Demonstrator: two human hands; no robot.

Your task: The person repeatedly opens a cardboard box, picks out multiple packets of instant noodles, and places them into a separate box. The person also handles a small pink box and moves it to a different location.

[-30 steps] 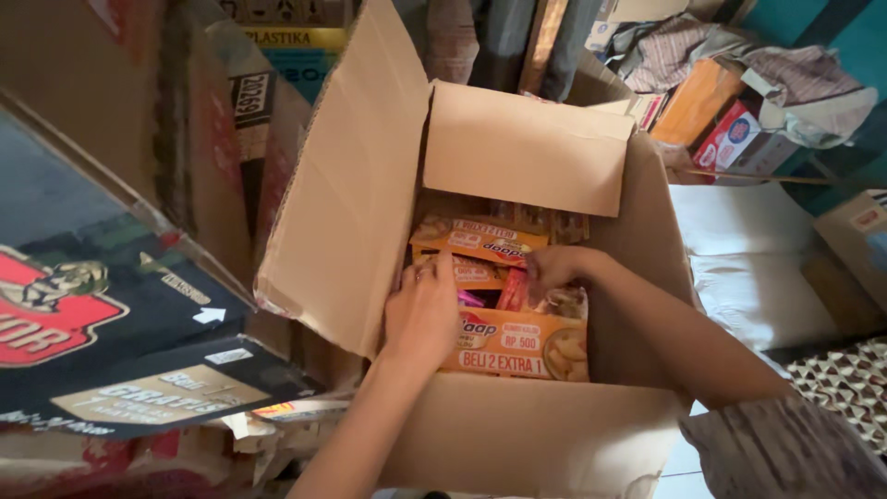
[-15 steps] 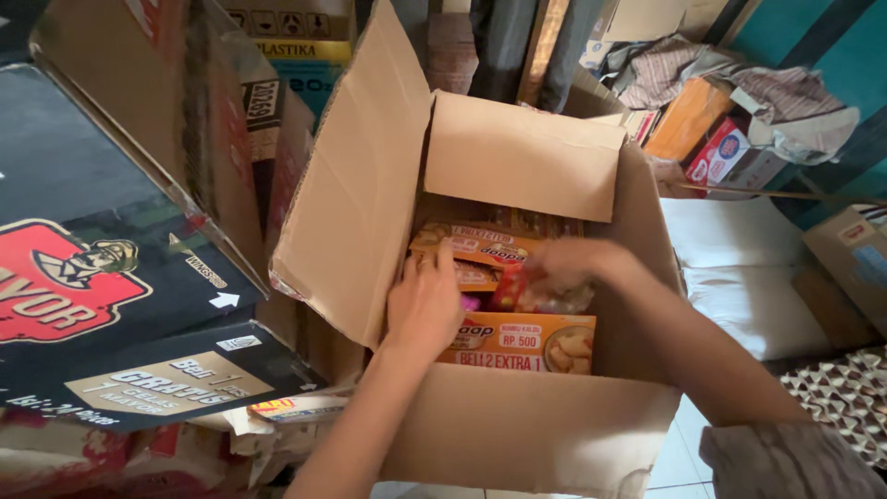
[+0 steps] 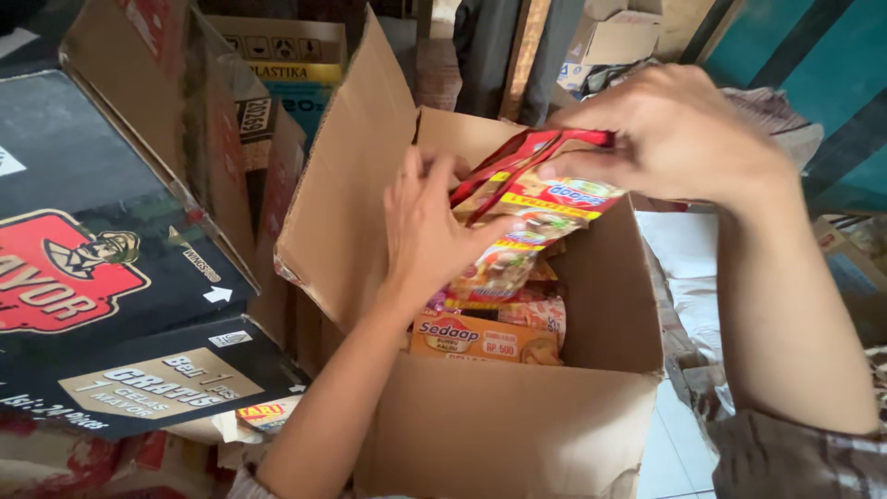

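Stacked cartons are crowding the storeroom around an open box (image 3: 517, 434), whose flaps are standing up at 10 and 12 o'clock. I am watching from afar as both hands are working over its mouth. My right hand (image 3: 679, 139), at 1 o'clock from the box's centre, is pinching the red top edges of a bunch of packets (image 3: 522, 231) between thumb and fingers, fingers curled tight on them. The packets are hanging tilted above the box opening, their lower ends dipping toward the contents. My left hand (image 3: 430, 231), at 10 o'clock, is pressing flat against the packets' left side, fingers stretched out and thumb reaching under them, steadying rather than clasping. More packets (image 3: 485, 337), orange and lying flat, are filling the box bottom just below the raised ones. A black carton (image 3: 111, 305) with red and white print is leaning at 9 o'clock, touching the box's left flap. Behind, at 11 o'clock, a brown carton (image 3: 277, 55) with a yellow band is standing. At 3 o'clock, white sacks (image 3: 688, 286) are lying beside the box on a tiled floor (image 3: 665, 453).
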